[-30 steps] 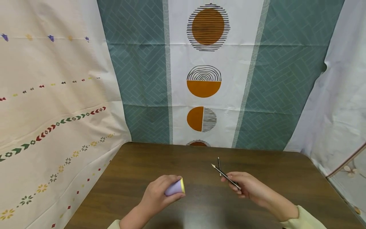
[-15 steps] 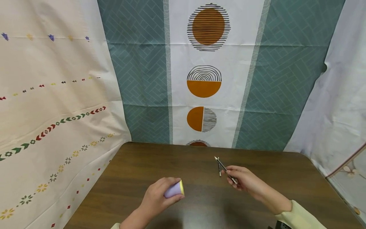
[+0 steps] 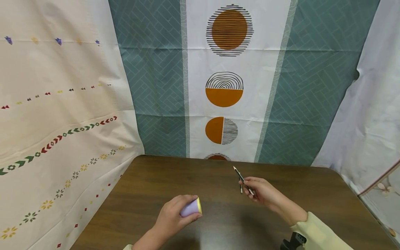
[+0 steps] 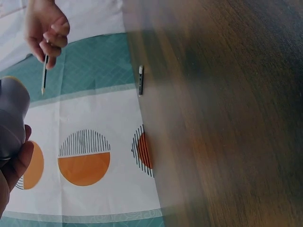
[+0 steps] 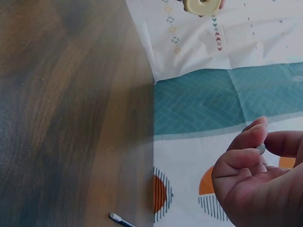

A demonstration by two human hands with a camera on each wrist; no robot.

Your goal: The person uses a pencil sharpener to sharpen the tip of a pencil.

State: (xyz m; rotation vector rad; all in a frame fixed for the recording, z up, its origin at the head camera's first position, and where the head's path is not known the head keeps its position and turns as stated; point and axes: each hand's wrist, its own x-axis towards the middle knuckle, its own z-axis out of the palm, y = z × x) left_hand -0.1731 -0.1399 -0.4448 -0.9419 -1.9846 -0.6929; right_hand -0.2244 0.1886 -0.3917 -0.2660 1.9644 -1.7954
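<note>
My left hand point(image 3: 171, 214) grips a lavender pencil sharpener point(image 3: 190, 208), thumb below and fingers over it. Its yellow face point(image 5: 203, 6), with a round hole, shows at the top of the right wrist view. Over to the right, my right hand point(image 3: 261, 191) pinches a black pencil point(image 3: 238, 172) between thumb and fingers, its pale sharpened tip pointing away and up to the left. A second dark pencil point(image 4: 140, 81) with a white end lies on the table, partly behind the right hand and held pencil in the head view.
The brown wooden table point(image 3: 175, 180) has a rounded far edge. Behind it hangs a green and white cloth point(image 3: 156, 86) with orange circles. Patterned cream cloth point(image 3: 62, 104) stands along the left, and white cloth point(image 3: 375, 114) on the right.
My right hand has moved away from me and slightly left with the pencil, which now points more steeply forward. The left hand with the sharpener has stayed nearly still.
</note>
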